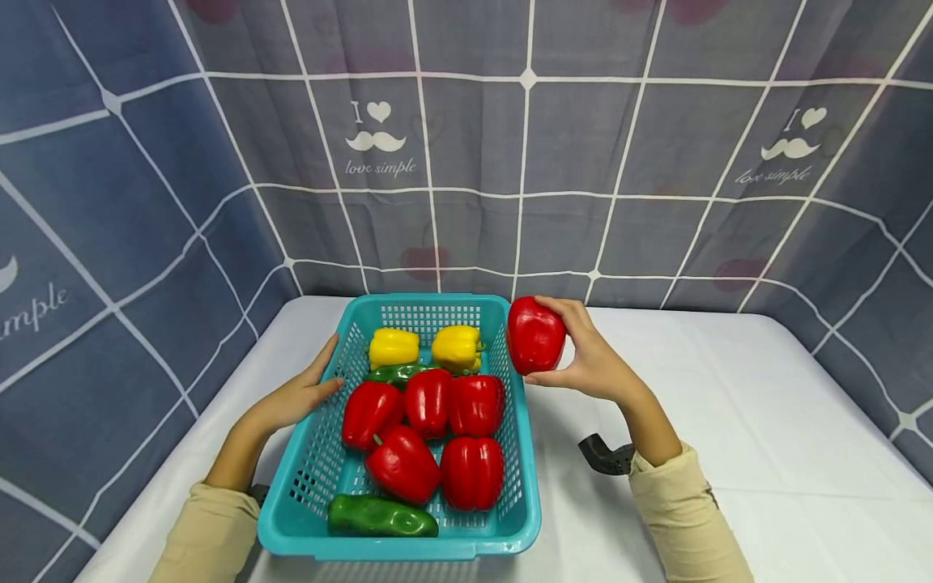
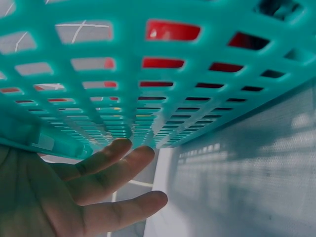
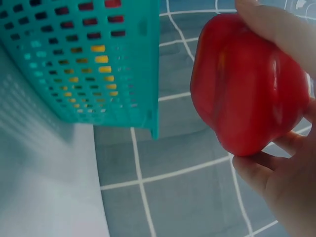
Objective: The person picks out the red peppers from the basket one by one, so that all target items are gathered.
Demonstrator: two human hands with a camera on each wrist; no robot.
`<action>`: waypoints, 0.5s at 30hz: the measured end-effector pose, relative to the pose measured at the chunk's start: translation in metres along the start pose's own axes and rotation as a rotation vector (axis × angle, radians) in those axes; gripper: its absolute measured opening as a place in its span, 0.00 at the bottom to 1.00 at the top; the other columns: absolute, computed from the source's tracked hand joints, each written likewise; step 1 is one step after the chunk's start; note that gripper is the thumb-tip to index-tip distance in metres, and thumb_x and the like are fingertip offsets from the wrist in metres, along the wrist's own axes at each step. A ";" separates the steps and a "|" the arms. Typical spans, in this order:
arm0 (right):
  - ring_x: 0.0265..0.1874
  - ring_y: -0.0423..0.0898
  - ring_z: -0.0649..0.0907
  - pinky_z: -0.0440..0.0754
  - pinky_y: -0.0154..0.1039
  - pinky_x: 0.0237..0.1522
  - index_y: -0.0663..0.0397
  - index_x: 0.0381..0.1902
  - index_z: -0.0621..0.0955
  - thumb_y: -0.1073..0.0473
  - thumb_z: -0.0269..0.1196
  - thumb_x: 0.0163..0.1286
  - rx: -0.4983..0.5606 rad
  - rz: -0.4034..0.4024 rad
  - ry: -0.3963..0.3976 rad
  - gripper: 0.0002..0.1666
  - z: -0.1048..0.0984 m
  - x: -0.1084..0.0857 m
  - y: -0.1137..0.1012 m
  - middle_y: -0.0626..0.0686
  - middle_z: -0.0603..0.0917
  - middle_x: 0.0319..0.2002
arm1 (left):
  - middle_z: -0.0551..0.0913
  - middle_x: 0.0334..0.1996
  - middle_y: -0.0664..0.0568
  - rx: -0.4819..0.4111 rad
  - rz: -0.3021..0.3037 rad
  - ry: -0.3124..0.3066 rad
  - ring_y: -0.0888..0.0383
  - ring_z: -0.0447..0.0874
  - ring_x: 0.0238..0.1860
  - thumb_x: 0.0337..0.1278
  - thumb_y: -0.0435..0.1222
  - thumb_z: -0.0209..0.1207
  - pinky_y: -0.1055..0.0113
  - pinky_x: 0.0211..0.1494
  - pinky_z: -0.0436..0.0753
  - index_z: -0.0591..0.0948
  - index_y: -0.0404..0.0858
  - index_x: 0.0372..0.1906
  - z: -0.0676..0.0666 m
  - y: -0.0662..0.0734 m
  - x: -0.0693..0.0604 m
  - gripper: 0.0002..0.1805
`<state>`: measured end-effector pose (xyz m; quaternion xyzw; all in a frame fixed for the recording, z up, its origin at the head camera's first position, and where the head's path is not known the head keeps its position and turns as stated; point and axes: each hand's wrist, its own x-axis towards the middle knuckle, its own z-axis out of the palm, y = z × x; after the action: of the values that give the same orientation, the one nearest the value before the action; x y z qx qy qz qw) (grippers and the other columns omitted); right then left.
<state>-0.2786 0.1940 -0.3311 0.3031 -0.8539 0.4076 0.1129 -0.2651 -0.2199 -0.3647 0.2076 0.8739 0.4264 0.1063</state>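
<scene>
A red pepper (image 1: 535,335) (image 3: 249,84) is gripped between the thumb and fingers of my right hand (image 1: 594,356) (image 3: 294,173), at the outer right side of the teal basket (image 1: 397,549), level with its rim. My left hand (image 1: 295,398) (image 2: 74,197) rests on the basket's left rim, its fingers extended along the outer wall. Inside the basket lie several red peppers (image 1: 428,402), two yellow peppers (image 1: 394,348) at the back, a green pepper (image 1: 382,516) along the front and another green one (image 1: 399,373) partly hidden behind the red ones.
The basket stands on a white-covered table (image 1: 729,405). A grey curtain (image 1: 474,138) with white grid lines rises behind the table and on both sides. A black curved object (image 1: 607,455) shows beside my right wrist.
</scene>
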 end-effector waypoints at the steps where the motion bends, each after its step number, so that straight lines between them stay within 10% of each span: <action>1: 0.58 0.51 0.67 0.79 0.52 0.47 0.43 0.66 0.60 0.56 0.76 0.39 -0.003 0.007 0.000 0.56 0.000 0.000 0.002 0.54 0.64 0.58 | 0.33 0.70 0.32 -0.002 0.000 0.000 0.32 0.40 0.67 0.66 0.34 0.41 0.36 0.61 0.57 0.29 0.34 0.70 0.000 0.000 0.000 0.39; 15: 0.58 0.55 0.68 0.77 0.55 0.49 0.44 0.66 0.60 0.56 0.76 0.40 -0.007 0.117 -0.015 0.56 -0.002 0.002 0.027 0.56 0.64 0.57 | 0.33 0.70 0.32 0.002 0.003 0.001 0.32 0.39 0.67 0.66 0.34 0.41 0.36 0.62 0.55 0.29 0.35 0.70 0.000 0.000 0.000 0.39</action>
<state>-0.2964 0.2082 -0.3462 0.2554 -0.8723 0.4084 0.0838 -0.2649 -0.2201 -0.3645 0.2089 0.8741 0.4256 0.1052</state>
